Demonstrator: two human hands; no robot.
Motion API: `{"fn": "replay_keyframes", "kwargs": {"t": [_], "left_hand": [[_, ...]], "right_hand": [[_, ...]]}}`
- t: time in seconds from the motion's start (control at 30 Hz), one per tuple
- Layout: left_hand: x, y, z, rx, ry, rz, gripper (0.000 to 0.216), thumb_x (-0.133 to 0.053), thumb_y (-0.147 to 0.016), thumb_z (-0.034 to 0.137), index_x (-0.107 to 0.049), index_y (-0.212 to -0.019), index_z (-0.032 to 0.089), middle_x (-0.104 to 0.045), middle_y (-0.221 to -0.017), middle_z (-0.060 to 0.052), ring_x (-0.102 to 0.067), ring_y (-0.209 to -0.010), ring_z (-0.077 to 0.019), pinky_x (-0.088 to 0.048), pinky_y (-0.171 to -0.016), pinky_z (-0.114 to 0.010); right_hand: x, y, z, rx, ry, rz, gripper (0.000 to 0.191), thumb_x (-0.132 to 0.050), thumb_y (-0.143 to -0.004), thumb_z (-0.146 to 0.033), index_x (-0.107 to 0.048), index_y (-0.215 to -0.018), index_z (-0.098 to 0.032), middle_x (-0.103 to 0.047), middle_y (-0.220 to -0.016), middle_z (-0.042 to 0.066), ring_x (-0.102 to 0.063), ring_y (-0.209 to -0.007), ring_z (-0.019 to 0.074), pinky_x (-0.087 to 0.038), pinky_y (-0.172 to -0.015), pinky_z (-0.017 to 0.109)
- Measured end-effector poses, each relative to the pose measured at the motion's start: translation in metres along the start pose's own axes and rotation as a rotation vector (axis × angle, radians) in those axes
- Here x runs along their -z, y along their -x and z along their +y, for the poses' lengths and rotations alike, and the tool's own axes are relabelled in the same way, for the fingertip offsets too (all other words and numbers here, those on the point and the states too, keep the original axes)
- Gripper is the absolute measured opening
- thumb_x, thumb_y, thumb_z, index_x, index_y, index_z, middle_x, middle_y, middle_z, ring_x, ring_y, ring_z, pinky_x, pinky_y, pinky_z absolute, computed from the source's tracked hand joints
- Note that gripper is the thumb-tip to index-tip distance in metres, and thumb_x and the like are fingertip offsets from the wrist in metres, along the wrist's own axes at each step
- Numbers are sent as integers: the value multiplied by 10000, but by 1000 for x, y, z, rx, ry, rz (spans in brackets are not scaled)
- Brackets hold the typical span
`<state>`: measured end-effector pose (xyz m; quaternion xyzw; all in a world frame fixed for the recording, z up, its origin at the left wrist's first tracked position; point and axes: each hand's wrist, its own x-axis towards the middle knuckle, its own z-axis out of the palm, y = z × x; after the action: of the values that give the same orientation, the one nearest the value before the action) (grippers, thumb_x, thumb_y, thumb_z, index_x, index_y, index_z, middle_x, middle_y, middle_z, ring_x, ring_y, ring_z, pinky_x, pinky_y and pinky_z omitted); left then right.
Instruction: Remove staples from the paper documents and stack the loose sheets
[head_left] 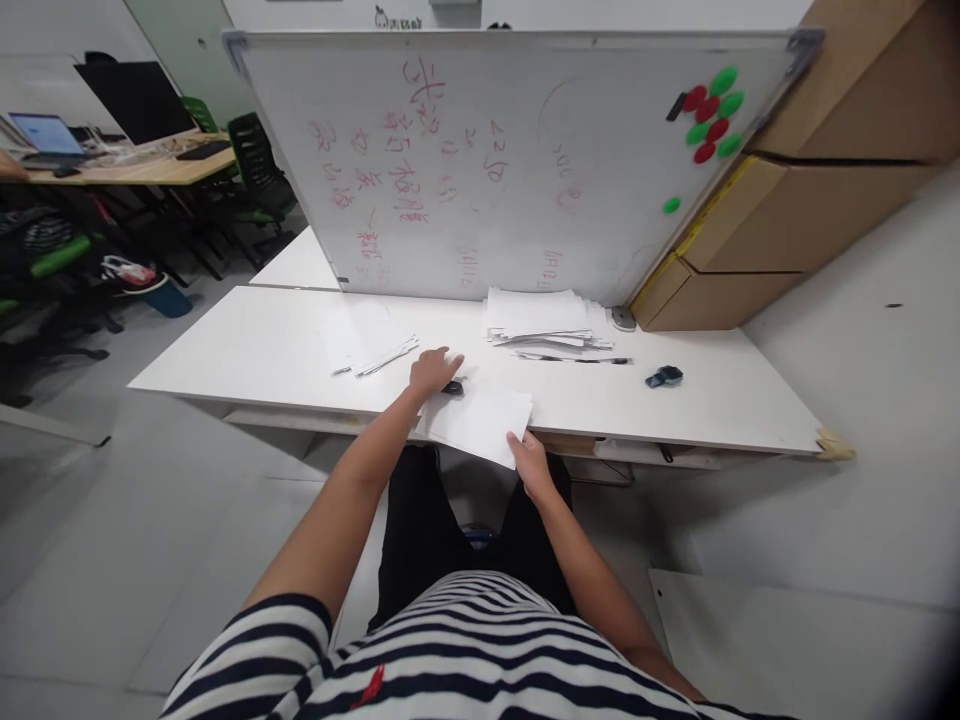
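Note:
My right hand (529, 464) pinches the right edge of some white paper sheets (480, 420), thumb on top, at the front edge of the white desk. My left hand (433, 372) is palm down over the upper left corner of these sheets. From under it sticks out the end of a small black object, apparently a stapler (453, 388); the hand covers the rest. Left of my left hand lies a loose, fanned stack of papers (364, 340). Beyond the sheets, to the right, is a thicker paper pile (536, 312).
A whiteboard (480, 180) with red writing and round magnets stands along the back of the desk (247, 345). Cardboard boxes (825, 215) are stacked at the right. A dark wristwatch-like object (664, 377) lies on the desk's right part. An open shelf runs below the desktop.

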<state>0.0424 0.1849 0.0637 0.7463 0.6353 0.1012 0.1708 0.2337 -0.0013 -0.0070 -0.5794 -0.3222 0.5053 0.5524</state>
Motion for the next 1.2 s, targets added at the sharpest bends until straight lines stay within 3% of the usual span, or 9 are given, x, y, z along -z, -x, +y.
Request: {"fn": "replay_keyframes", "kwargs": {"t": [0.1, 0.23, 0.37, 0.57, 0.7, 0.83, 0.93, 1.2], "left_hand": [[7, -1, -3, 42, 145, -30, 676, -180, -881, 683, -441, -1346, 268, -568, -1330, -81, -521, -1208, -275, -412, -975, -436], [9, 1, -1, 62, 124, -12, 623, -223, -888, 656, -501, -1279, 258, -586, -1306, -91, -532, -1194, -291, -417, -945, -433], [9, 3, 1, 51, 105, -8, 609, -221, -895, 645, -508, -1266, 256, -581, -1312, -96, -540, -1183, -282, -421, -934, -414], [7, 0, -1, 48, 78, -10, 594, -256, -891, 643, -510, -1272, 264, -579, -1312, -83, -529, -1189, -289, -414, -943, -417], [6, -1, -1, 31, 77, -7, 594, -277, -883, 645, -508, -1271, 260, -584, -1303, -83, -539, -1167, -290, -419, -934, -420], [5, 0, -1, 42, 77, -3, 573, -313, -879, 625, -508, -1273, 259, -574, -1317, -79, -533, -1171, -283, -418, -937, -407], [4, 0, -1, 40, 81, 4, 553, -338, -876, 604, -511, -1274, 261, -575, -1316, -77, -528, -1173, -281, -419, -937, -404], [2, -1, -1, 45, 75, 18, 522, -355, -878, 581, -528, -1257, 267, -589, -1292, -69, -535, -1154, -280, -424, -933, -415]], "right_hand": [[1, 4, -11, 20, 49, -17, 436, -634, -742, -508, -681, -989, -152, -741, -974, 93, -678, -934, 271, -516, -840, 399], [11, 13, -26, 43, 81, -4, 456, -638, -734, -534, -687, -961, -143, -744, -942, 96, -683, -882, 272, -523, -796, 391], [39, 31, -41, 46, 72, -35, 492, -650, -729, -550, -680, -1004, -143, -741, -934, 93, -679, -865, 265, -516, -795, 384], [79, 51, -56, 120, 348, -21, 443, -580, -797, -563, -695, -959, -167, -730, -873, 59, -653, -816, 238, -499, -734, 339], [73, 37, -50, 65, 184, 32, 492, -646, -747, -559, -680, -1021, -152, -737, -936, 83, -669, -832, 248, -515, -741, 353], [58, 15, -35, -106, -27, -75, 505, -757, -657, -477, -668, -1042, -164, -728, -1045, 100, -689, -900, 264, -538, -786, 379], [53, 4, -18, -198, 8, -22, 455, -772, -644, -432, -685, -1000, -160, -738, -1014, 102, -700, -895, 281, -554, -779, 405], [49, -1, 4, -135, 117, 75, 422, -705, -703, -440, -698, -989, -131, -730, -1034, 120, -688, -966, 289, -542, -842, 414]]}}
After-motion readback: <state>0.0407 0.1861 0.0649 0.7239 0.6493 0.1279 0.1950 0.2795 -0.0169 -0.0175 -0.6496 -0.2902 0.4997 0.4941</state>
